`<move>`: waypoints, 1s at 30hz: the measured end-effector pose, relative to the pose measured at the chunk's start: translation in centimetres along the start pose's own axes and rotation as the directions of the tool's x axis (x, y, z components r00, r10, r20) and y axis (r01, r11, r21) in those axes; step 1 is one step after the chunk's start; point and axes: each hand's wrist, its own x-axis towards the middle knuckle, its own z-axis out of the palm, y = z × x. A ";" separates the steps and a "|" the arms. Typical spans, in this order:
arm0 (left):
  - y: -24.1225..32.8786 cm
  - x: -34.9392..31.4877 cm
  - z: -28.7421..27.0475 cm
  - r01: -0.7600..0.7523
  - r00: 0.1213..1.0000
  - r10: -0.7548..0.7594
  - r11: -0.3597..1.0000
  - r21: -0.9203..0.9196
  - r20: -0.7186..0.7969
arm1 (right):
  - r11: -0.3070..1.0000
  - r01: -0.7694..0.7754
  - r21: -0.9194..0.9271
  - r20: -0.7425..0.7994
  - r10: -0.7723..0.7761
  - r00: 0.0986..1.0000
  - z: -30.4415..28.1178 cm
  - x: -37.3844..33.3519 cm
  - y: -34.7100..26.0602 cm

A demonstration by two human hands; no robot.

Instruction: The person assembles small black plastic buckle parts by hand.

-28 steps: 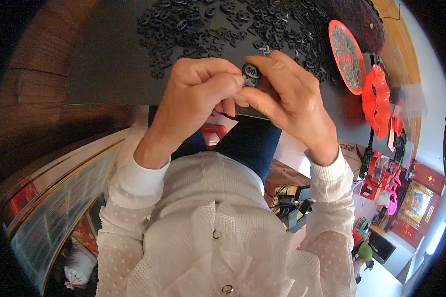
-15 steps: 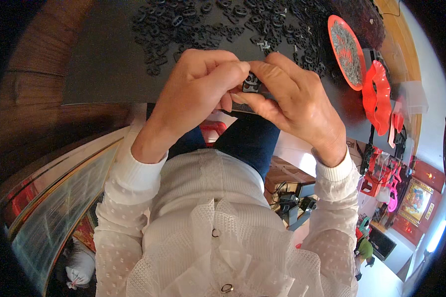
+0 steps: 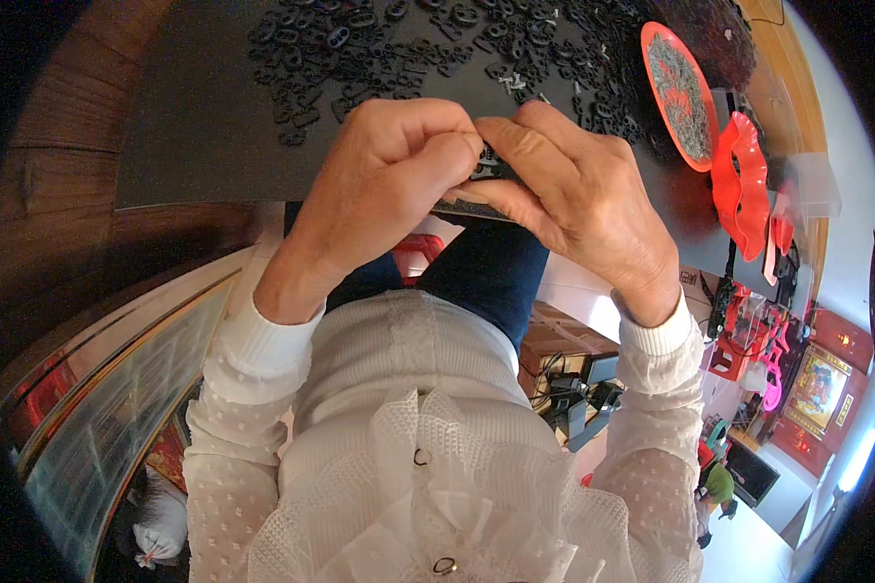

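Observation:
Both hands meet over the near edge of the dark table. My left hand (image 3: 389,180) is closed, thumb and fingers pinched together at the left side of a small black plastic part (image 3: 488,163). My right hand (image 3: 583,189) grips the same part from the other side, thumb below and fingers above. Only a bit of the part shows between the fingertips, so its full shape is hidden. Beyond the hands lies a spread of similar small black plastic parts (image 3: 360,58) with oval holes, and a few small silvery pieces (image 3: 511,82) lie among them.
A red oval plate (image 3: 707,148) full of tiny grey metal pieces stands on the table (image 3: 194,146) at the right. Next to it sits a wavy-rimmed red dish (image 3: 741,189). A cardboard box (image 3: 559,340) is lower right, and a person in green (image 3: 717,486) appears far off.
My left hand has closed further over the black part, which shows less than before. The fingertips have shifted slightly left, and the view has tilted a little.

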 end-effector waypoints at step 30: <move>-0.9 -0.3 0.3 -0.127 0.992 0.126 0.982 0.141 0.020 | 0.999 0.035 0.039 0.035 -0.036 0.999 1.1 -0.1 -0.5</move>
